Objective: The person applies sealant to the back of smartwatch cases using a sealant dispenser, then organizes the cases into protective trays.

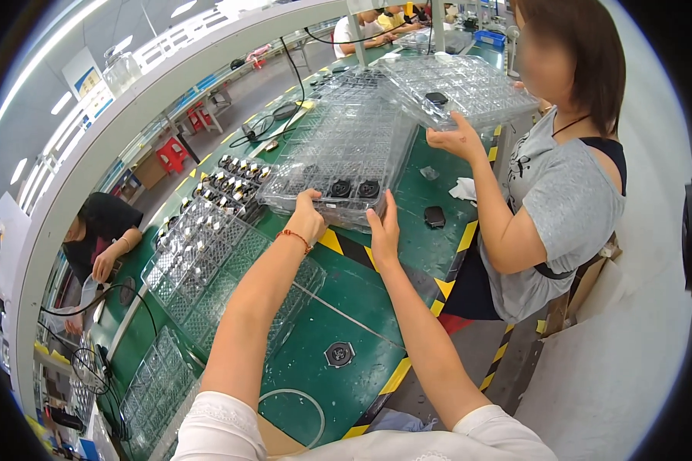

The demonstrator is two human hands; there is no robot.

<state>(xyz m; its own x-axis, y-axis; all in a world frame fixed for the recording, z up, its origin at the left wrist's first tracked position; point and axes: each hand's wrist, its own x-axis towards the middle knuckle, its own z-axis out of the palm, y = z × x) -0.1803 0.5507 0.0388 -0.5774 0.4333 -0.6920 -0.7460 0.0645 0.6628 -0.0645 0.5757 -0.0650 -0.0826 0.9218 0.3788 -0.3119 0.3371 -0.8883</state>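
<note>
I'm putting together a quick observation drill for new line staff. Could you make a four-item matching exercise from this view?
Column one
1. Orange-red bracelet
2. Two side-by-side black round parts
3. Black part with a pale rim
4. Red stools

Column two
a. On the green workbench, between the forearms
b. In the left background, beyond the workbench
c. In the clear tray held by the left hand and right hand
d. Around the left wrist

Pairs: 1-d, 2-c, 3-a, 4-b
</note>
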